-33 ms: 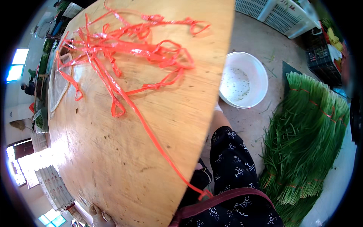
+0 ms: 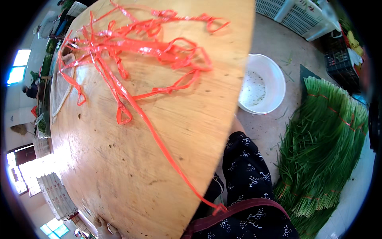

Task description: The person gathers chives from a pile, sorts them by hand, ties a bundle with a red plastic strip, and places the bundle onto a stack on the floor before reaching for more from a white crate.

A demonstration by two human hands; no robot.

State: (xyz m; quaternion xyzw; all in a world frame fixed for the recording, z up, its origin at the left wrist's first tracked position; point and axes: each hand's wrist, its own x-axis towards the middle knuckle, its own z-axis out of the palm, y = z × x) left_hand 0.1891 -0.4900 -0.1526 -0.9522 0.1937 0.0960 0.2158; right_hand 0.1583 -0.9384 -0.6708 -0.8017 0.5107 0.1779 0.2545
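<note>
My left hand [image 2: 106,228] is low at the left, by the near edge of the round wooden table [image 2: 159,131]. Its fingers are partly visible and apart, with nothing seen in them; the lower frame edge cuts off the rest. My right hand is out of sight. Across the table's far part lies a tangle of red plastic strips [image 2: 149,49], several knotted into loops. One long strip [image 2: 161,145] runs toward me, and its knotted end hangs beside the dark red band at my waist.
Right of the table, a white bucket [image 2: 274,85] with small specks inside stands on the floor. Bundles of long green stalks [image 2: 322,147], tied with red strips, lie nearer me. Beyond are a white slatted crate [image 2: 296,18] and a black crate [image 2: 340,59].
The view has shifted slightly, so the table's right edge and the bucket appear farther right. The red strips keep the same layout on the table. My left hand shows no clear movement.
</note>
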